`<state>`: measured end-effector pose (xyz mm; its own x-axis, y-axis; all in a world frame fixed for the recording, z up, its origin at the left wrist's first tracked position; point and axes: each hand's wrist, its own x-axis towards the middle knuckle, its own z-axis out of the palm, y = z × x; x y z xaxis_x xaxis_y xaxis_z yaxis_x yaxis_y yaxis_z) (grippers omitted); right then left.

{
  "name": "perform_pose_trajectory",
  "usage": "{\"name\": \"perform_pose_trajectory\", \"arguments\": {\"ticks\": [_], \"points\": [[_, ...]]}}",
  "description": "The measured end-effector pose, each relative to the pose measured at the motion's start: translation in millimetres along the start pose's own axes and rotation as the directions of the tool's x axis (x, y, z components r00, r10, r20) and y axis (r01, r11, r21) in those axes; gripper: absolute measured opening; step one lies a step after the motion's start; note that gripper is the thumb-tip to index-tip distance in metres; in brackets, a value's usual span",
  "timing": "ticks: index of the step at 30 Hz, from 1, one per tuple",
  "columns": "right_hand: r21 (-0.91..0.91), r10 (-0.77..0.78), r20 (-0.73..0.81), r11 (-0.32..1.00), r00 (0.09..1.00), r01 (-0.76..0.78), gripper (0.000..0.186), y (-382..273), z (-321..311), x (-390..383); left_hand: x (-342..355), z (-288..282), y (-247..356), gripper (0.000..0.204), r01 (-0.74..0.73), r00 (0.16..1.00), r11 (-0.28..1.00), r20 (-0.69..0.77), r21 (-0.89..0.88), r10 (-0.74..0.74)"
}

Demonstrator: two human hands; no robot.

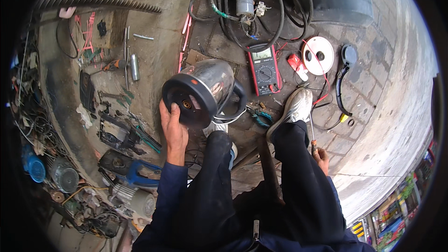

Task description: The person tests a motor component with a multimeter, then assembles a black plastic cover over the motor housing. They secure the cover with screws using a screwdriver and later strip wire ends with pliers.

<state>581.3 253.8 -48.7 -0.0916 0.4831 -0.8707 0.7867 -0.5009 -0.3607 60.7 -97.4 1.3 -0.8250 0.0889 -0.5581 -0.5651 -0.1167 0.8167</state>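
Note:
My left hand grips a glass electric kettle by its round black base. The kettle is tipped on its side, so the underside with its ring-shaped connector faces me. Its black handle points right, above my shoe. Beside my right leg, my right hand is closed round the handle of a screwdriver, its shaft pointing away from me. Beyond my shoes lies a red multimeter with its leads. A white round kettle base plate rests to its right.
A cable coil and a grey cylindrical capacitor lie at the far middle. At right is a curved black handle piece. On the left are a blue power tool, loose hand tools and motor parts. A dark plastic housing stands far right.

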Motion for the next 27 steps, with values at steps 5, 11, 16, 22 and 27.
{"name": "perform_pose_trajectory", "arguments": {"ticks": [5, 11, 16, 22, 27], "points": [[-0.481, -0.146, -0.027, 0.869, 0.989, 0.115, 0.033, 28, 30, 28, 2, -15, 0, 0.051, 0.066, 0.998, 0.996, 0.002, -0.068, -0.066], [-0.455, -0.391, -0.1, 0.836, 0.915, 0.307, 0.025, -146, 69, 10, 5, -32, -5, 0.047, 0.093, 0.995, 0.988, -0.013, -0.126, -0.096], [-0.171, -0.064, 0.603, 0.963, 0.795, 0.207, 0.046, -281, 194, -3, 6, -38, -15, 0.047, 0.135, 0.988, 0.978, -0.046, -0.159, -0.144], [0.049, 0.274, 0.834, 0.828, 0.479, -0.559, 0.046, -286, 317, 8, 3, -44, -21, 0.048, 0.167, 0.981, 0.969, -0.068, -0.184, -0.182], [0.258, 0.06, 0.843, 0.826, 0.535, -0.5, 0.027, -288, 331, 17, 3, -65, -41, 0.052, 0.243, 0.969, 0.935, 0.024, -0.257, -0.246]]}}
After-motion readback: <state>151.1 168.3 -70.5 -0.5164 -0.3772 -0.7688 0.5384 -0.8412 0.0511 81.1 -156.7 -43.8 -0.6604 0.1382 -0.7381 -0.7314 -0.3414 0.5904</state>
